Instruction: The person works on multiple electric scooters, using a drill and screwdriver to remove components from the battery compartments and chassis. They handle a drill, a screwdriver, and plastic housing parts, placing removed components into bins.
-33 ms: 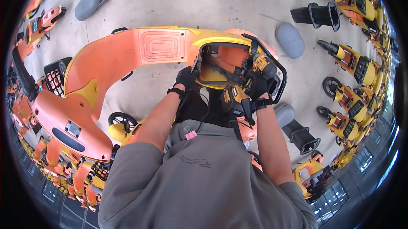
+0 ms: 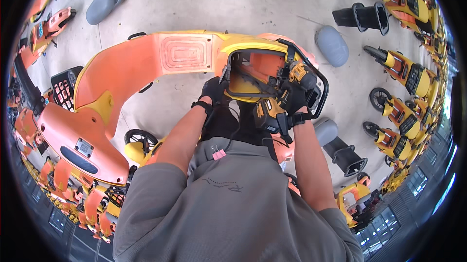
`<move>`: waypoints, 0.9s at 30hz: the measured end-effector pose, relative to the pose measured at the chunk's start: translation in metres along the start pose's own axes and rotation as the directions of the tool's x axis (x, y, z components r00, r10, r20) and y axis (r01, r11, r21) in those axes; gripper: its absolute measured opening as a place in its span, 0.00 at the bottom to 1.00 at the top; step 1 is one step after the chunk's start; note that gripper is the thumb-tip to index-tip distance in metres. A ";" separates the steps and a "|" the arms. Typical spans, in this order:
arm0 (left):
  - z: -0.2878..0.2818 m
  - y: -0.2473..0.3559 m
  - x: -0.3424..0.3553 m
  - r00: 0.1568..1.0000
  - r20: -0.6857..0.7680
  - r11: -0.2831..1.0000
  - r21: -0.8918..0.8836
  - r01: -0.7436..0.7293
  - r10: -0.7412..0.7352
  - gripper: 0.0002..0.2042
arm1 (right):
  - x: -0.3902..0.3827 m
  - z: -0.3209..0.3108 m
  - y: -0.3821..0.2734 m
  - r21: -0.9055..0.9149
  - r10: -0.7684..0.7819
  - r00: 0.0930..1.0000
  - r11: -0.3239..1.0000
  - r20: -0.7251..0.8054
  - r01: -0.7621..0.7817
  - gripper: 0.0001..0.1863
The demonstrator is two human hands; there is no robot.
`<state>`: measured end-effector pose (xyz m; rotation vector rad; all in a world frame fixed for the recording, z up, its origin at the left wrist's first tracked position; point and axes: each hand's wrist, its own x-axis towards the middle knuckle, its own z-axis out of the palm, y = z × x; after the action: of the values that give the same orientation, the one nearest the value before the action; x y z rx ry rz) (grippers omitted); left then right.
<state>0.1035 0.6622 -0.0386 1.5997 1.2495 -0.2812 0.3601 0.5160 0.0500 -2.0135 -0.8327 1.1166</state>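
Note:
An orange and yellow scooter body (image 2: 121,65) lies across my view, with an open compartment (image 2: 254,47) at its right end, holding dark straps or cables. My left hand (image 2: 214,92), in a black glove, is closed on the compartment's left edge. My right hand (image 2: 294,97), also gloved, grips a yellow and black cordless drill (image 2: 301,75), its nose at the right side of the opening and its battery end (image 2: 267,113) toward me. A black tubular rail (image 2: 319,84) curves around that side. The drill's tip is too small to make out.
Grey seats (image 2: 331,45) (image 2: 104,2) and black bins (image 2: 357,19) (image 2: 343,155) lie on the concrete floor. Rows of yellow and orange scooters (image 2: 399,111) line the right, left and lower edges. A black grated basket (image 2: 65,87) is at the left.

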 end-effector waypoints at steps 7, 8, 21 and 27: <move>-0.002 0.015 -0.004 0.999 -0.024 0.998 0.044 -0.043 0.044 0.17 | -0.006 -0.004 0.006 0.716 0.474 0.874 0.573 0.107 -0.399 0.06; -0.002 0.018 -0.003 0.998 -0.006 0.998 -0.035 -0.060 0.059 0.16 | -0.009 -0.006 0.014 0.431 0.187 0.981 0.890 -0.041 -0.151 0.04; 0.049 0.177 0.036 0.873 -0.022 0.873 0.044 -0.486 0.487 0.16 | -0.095 -0.010 -0.002 0.450 0.289 0.940 0.874 -0.181 -0.182 0.07; 0.096 0.215 0.078 0.891 0.038 0.883 0.118 -0.454 0.453 0.15 | -0.178 -0.007 -0.004 -0.175 -0.041 0.921 0.984 -0.386 -0.029 0.11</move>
<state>0.3491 0.6464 -0.0119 1.9424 0.8252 -0.0671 0.2894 0.3764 0.1352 -2.2763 -0.7477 0.6177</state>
